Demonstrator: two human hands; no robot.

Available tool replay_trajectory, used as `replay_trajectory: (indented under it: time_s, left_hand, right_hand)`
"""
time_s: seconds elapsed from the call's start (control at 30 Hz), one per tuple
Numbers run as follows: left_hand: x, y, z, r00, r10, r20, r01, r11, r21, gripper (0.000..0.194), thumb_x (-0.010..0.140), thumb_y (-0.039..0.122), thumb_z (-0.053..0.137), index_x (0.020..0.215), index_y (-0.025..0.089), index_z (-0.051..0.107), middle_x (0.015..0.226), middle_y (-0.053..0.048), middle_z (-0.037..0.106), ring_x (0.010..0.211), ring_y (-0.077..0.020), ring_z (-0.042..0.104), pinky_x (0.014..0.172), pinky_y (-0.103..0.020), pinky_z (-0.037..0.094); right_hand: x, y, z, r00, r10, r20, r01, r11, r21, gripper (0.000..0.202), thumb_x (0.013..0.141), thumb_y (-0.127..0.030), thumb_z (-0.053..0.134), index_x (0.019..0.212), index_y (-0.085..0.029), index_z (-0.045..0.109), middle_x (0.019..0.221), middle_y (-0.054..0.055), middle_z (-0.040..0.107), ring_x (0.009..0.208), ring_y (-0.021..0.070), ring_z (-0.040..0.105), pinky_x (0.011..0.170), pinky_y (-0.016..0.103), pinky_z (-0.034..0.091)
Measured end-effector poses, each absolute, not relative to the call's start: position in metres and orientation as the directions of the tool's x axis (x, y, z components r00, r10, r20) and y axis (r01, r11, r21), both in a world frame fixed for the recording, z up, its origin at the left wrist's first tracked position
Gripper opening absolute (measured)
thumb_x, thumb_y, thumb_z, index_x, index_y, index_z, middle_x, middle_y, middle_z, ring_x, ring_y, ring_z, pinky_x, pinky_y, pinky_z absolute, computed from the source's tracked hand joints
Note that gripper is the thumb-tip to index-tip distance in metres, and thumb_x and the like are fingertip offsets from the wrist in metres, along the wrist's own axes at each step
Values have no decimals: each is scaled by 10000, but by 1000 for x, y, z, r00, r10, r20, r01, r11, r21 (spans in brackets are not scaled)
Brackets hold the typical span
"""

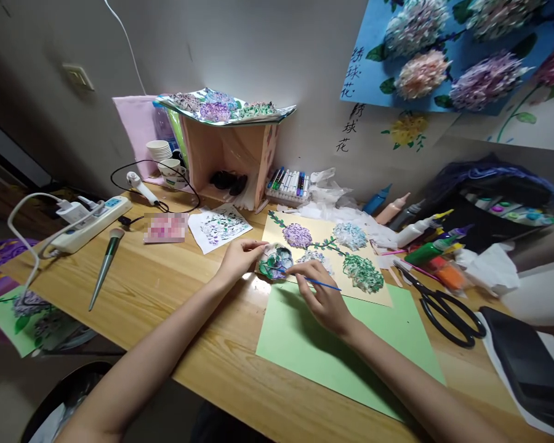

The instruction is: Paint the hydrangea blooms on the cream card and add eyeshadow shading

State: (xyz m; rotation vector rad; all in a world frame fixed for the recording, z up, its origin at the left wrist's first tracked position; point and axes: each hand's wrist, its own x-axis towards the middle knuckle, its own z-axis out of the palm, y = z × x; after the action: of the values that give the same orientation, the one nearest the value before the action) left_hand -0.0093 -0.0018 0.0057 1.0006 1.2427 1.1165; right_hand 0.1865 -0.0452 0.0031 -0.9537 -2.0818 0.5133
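Observation:
My left hand (239, 261) pinches the left edge of a small paint palette (277, 258) smeared with green, white and purple paint. In my right hand (317, 295) is a thin blue paintbrush (323, 284), its tip down in the palette's paint. Behind the hands lies a cream sheet (383, 298) with textured flowers in purple, blue and green joined by a leafy stem. My right hand partly covers one pale flower (314, 259). Beneath my right forearm is a plain green sheet (300, 344), overlapped by the cream one.
Black scissors (443, 311), a dark flat device (530, 363) and several paint bottles (429, 246) lie to the right. Leftward are a makeup brush (106, 267), a power strip (92, 224) and a paint-spotted paper (219, 226). A pink box (228, 151) and marker set (289, 184) stand behind.

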Motion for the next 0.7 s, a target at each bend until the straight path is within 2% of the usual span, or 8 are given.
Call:
replay_trajectory:
  time_s: [0.1, 0.27, 0.43, 0.57, 0.7]
  left_hand:
    - [-10, 0, 0, -8, 989, -149, -70, 149, 986, 306, 618, 291, 736, 854, 97, 729, 810, -98, 726, 664, -144, 635, 615, -229, 489]
    - [-10, 2, -7, 0, 984, -177, -64, 177, 982, 351, 620, 334, 727, 880, 98, 724, 808, -103, 723, 600, -141, 618, 544, -233, 472]
    - [-8, 0, -5, -18, 996, -91, -33, 90, 995, 342, 639, 342, 720, 882, 102, 728, 851, -110, 726, 707, -170, 647, 666, -263, 497]
    - [-7, -2, 0, -39, 998, -58, 17, 58, 998, 335, 654, 342, 709, 887, 101, 731, 862, -119, 727, 748, -192, 654, 696, -279, 496]
    - [-6, -3, 2, -36, 998, -44, 19, 44, 999, 326, 668, 332, 698, 898, 103, 730, 889, -120, 726, 764, -190, 655, 712, -279, 496]
  right_hand:
    - [186, -46, -1, -466, 754, 462, 456, 653, -605, 209, 905, -202, 395, 970, -228, 592, 864, 57, 589, 837, 195, 531, 733, 345, 443]
    - [188, -47, -3, -416, 765, 492, 447, 643, -622, 211, 907, -201, 386, 975, -230, 583, 858, 58, 584, 855, 203, 515, 740, 360, 434]
    - [186, -47, -2, -441, 775, 453, 484, 630, -607, 212, 907, -199, 384, 960, -238, 586, 873, 47, 609, 873, 203, 513, 762, 368, 391]
    - [186, -48, -1, -382, 779, 497, 544, 624, -560, 217, 912, -202, 368, 960, -245, 576, 883, 26, 639, 872, 204, 523, 781, 380, 328]
    - [185, -49, 1, -413, 786, 460, 551, 618, -561, 230, 921, -217, 356, 997, -253, 571, 916, 18, 651, 902, 204, 527, 803, 378, 295]
